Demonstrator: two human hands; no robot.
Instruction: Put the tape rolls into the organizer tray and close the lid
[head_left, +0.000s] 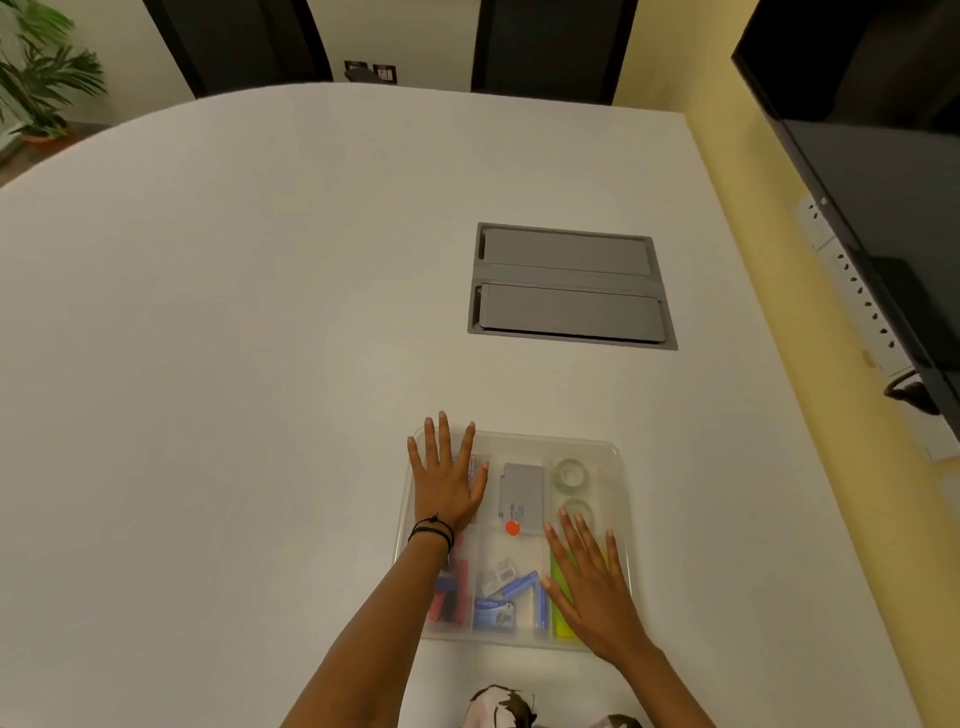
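A clear plastic organizer tray (519, 439) lies on the white table near me, with a translucent lid lying flat over it. Through the lid two clear tape rolls show in the far right compartment, one (570, 473) behind the other (581, 506). My left hand (448, 475) rests flat, fingers spread, on the lid's far left part. My right hand (592, 582) lies flat, fingers spread, on the near right part, over a yellow-green item. Neither hand holds anything.
Under the lid lie a grey box with an orange dot (521, 493), blue staple boxes (498, 608) and red and dark items (449, 597). A grey cable hatch (569, 286) sits in the table beyond. A dark screen (883, 182) hangs on the right wall.
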